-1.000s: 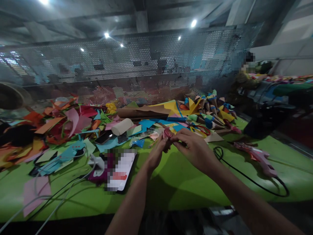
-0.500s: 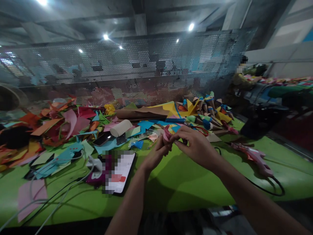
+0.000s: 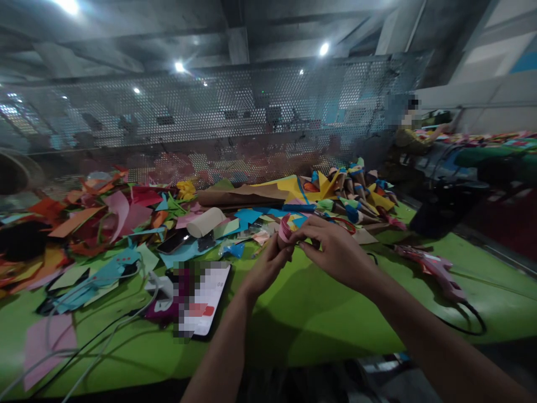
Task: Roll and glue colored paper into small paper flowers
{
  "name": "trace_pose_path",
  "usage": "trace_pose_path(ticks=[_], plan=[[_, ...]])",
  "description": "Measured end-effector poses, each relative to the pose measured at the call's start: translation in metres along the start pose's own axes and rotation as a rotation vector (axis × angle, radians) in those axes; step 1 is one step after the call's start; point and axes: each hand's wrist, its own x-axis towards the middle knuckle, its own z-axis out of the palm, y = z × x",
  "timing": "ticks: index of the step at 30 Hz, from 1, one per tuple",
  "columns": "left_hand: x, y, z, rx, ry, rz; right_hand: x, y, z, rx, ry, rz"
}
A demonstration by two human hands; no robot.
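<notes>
A small curled pink piece with darker stripes (image 3: pixel 285 228), probably paper, stands up between my two hands over the middle of the table. My left hand (image 3: pixel 268 263) is closed around its lower part. From the right, my right hand (image 3: pixel 331 243) has its thumb and fingertips bent together at the piece's edge. The fingers cover much of the piece, so its full shape is hidden. Behind the hands lie blue paper strips (image 3: pixel 298 207) and a red ring-shaped handle or band (image 3: pixel 346 225).
A pink glue gun (image 3: pixel 436 268) with a black cord lies at the right. A lit phone (image 3: pixel 210 302) and white cables (image 3: pixel 104 330) are at the left. Coloured paper scraps (image 3: pixel 121 212) and brown paper cones (image 3: pixel 356 184) line the back. A co-worker (image 3: pixel 411 134) is at far right.
Both hands stay nearly in place around the pink piece, which shows slightly more upright. The view has shifted a little, and the co-worker's arm is raised higher.
</notes>
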Motion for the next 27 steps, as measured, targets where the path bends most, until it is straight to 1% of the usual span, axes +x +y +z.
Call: trace_pose_path(ticks=[11, 22, 27], plan=[[0.0001, 0.0006, 0.0011, 0.009, 0.049, -0.014, 0.0014, -0.003, 0.0008, -0.008, -0.011, 0.002], [-0.0007, 0.007, 0.0034, 0.017, 0.054, -0.026, 0.0, -0.002, 0.0024, 0.01, 0.003, -0.013], [0.0005, 0.0058, 0.0036, 0.014, 0.061, -0.021, 0.0004, -0.0032, 0.0028, 0.002, 0.009, -0.021]])
